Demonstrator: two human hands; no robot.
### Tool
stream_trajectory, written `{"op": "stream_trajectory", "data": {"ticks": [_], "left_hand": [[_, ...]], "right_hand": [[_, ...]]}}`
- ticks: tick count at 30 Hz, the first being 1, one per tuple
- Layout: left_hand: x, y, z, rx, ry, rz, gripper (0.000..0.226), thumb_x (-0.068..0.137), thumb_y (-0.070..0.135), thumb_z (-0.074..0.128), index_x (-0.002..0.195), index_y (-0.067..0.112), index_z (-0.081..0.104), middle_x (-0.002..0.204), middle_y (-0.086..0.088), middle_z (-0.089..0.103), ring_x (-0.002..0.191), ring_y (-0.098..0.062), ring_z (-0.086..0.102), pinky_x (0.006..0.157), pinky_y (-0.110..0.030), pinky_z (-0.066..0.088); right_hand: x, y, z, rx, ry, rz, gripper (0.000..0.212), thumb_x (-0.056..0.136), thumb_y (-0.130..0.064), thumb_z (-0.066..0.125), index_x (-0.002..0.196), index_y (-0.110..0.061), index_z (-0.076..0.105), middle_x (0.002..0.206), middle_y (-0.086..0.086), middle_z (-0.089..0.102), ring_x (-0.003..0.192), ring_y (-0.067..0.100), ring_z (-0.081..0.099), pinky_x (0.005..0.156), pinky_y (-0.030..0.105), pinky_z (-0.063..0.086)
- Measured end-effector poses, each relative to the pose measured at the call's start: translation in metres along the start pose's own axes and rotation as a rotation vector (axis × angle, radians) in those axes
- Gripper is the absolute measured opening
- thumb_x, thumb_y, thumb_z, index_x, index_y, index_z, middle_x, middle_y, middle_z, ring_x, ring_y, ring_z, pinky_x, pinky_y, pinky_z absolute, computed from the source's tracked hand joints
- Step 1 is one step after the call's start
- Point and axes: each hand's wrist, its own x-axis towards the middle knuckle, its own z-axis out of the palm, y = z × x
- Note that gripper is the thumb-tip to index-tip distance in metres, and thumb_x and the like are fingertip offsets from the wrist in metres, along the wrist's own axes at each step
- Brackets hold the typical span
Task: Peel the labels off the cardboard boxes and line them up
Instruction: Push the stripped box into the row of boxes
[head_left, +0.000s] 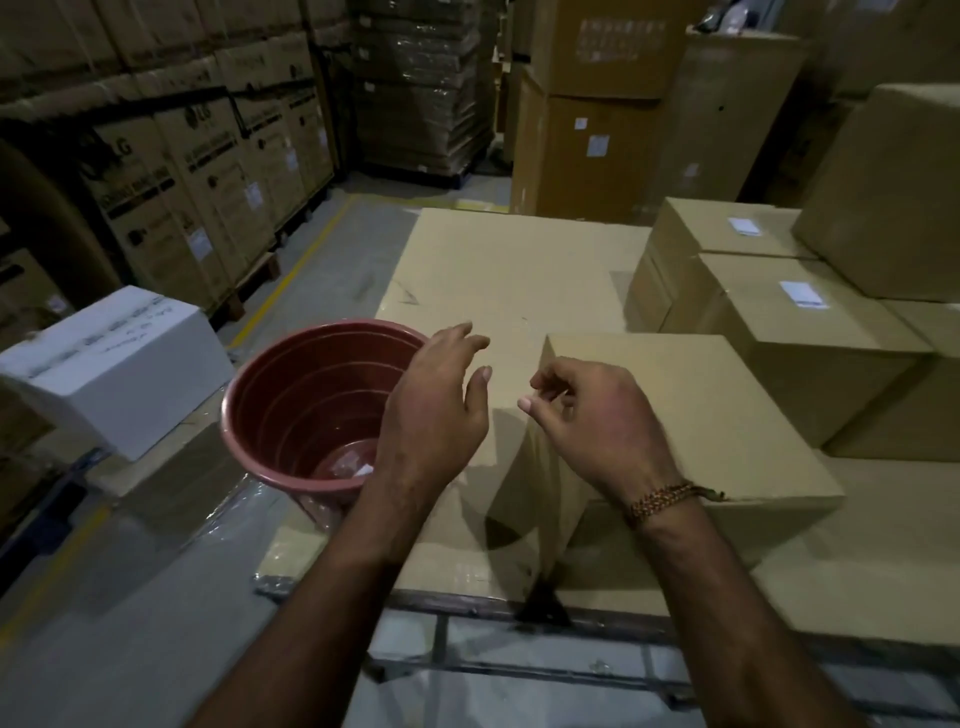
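Note:
A plain cardboard box (717, 415) sits in front of me on a large flat carton (509, 270); no label shows on its top. My left hand (436, 400) hovers with relaxed fingers over the right rim of a red bucket (291, 395) and holds nothing. My right hand (592, 415) hangs above the box's near left corner, fingers loosely curled, nothing visible in them. Peeled scraps (353, 465) lie at the bucket's bottom. To the right, two boxes carry white labels: a nearer label (802, 294) and a farther label (744, 226).
A white box (114, 364) stands left of the bucket. Stacks of printed cartons on pallets line the left aisle, and tall brown cartons (592, 150) rise behind. A larger box (883, 197) sits at the far right. A metal trolley edge (467, 608) runs below the cartons.

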Motion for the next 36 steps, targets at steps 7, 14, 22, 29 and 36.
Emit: {"op": "stream_trajectory", "data": {"ticks": [7,14,22,29,36], "left_hand": [[-0.03,0.039,0.035,-0.112,-0.012,0.028,0.034,0.102,0.018,0.061,0.136,0.015,0.066,0.136,0.001,0.069,0.127,-0.014,0.062,0.109,-0.032,0.049],[-0.071,0.044,0.072,-0.141,-0.1,-0.206,0.037,0.103,0.022,0.061,0.139,0.02,0.063,0.147,0.005,0.06,0.135,-0.011,0.054,0.112,-0.03,0.044],[-0.111,0.031,0.111,-0.165,-0.176,-0.429,0.039,0.104,0.04,0.057,0.14,0.024,0.061,0.149,0.004,0.056,0.135,-0.017,0.055,0.109,-0.045,0.051],[-0.113,0.056,0.133,-0.411,-0.453,-0.871,0.078,0.099,0.07,0.049,0.159,0.022,0.037,0.156,-0.006,0.05,0.136,-0.029,0.054,0.101,-0.039,0.048],[-0.103,0.07,0.153,-0.718,-0.385,-1.163,0.076,0.086,0.078,0.053,0.14,0.025,0.06,0.127,-0.004,0.069,0.11,-0.029,0.065,0.091,-0.047,0.058]], "right_hand": [[-0.049,0.039,-0.017,-0.229,-0.096,0.028,0.061,0.087,-0.073,0.066,0.136,-0.038,0.06,0.145,-0.006,0.055,0.138,0.019,0.044,0.118,0.049,0.036],[-0.076,0.068,-0.025,-0.288,-0.269,0.048,0.098,0.083,-0.09,0.049,0.165,-0.041,0.025,0.178,0.002,0.014,0.164,0.033,0.008,0.128,0.07,0.007],[-0.088,0.092,-0.024,-0.302,0.002,0.003,0.087,0.092,-0.077,0.033,0.165,-0.031,0.037,0.172,0.007,0.035,0.16,0.038,0.027,0.127,0.068,0.018],[-0.09,0.127,-0.026,-0.183,0.312,-0.076,0.069,0.094,-0.057,0.05,0.151,-0.019,0.059,0.154,0.011,0.06,0.145,0.039,0.053,0.118,0.067,0.037],[-0.091,0.131,-0.022,-0.123,0.429,-0.097,0.064,0.093,-0.05,0.053,0.147,-0.018,0.065,0.15,0.009,0.064,0.142,0.036,0.056,0.116,0.062,0.04]]}}
